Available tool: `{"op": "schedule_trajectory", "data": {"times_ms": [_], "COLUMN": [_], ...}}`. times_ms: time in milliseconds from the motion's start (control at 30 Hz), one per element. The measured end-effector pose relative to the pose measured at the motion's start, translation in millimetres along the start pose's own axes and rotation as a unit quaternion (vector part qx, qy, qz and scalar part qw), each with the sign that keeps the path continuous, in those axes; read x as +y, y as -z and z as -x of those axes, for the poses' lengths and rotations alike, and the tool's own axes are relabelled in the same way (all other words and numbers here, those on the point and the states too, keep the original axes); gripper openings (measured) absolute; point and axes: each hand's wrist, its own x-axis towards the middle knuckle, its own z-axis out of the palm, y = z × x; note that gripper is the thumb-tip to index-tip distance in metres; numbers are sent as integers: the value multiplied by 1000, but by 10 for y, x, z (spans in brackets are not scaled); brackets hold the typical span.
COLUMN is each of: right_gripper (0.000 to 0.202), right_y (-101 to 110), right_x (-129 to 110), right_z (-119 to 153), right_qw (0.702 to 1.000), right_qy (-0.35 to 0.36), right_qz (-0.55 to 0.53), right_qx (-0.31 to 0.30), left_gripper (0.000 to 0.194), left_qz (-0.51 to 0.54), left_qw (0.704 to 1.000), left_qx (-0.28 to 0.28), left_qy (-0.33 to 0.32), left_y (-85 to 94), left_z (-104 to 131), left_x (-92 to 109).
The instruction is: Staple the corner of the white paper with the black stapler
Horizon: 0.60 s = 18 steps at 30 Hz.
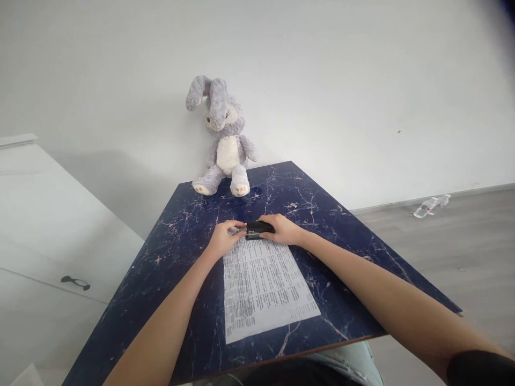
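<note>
A printed sheet of paper lies on the dark blue marbled table, its near edge close to the table's front edge. At the sheet's far end is a black stapler. My right hand is closed round the stapler's right end, thumb on the near side and fingers over the top. My left hand pinches the far left corner of the paper, its fingertips touching the stapler's left end. The fingers partly hide that corner.
A grey plush rabbit sits at the table's back edge against the white wall. A white cabinet with a dark handle stands at the left. Plastic bottles lie on the floor at the right.
</note>
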Motion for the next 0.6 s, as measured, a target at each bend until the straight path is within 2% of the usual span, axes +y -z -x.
{"op": "schedule_trajectory", "data": {"times_ms": [367,600], "right_gripper": [22,22], "right_y": [24,20], "right_x": [-25,-22], "right_z": [1,3], "right_qw": [1000,1000], "right_qy": [-2,3], "right_qz": [13,12], "right_qx": [-9,-7], "left_gripper": [19,17], "left_qz": [-8,1], "left_qw": [999,999], "left_qx": [-47,-45], "left_qy": [-7,-3], "left_y": [-25,-44], "left_z": [1,-6], "left_x": [33,19]}}
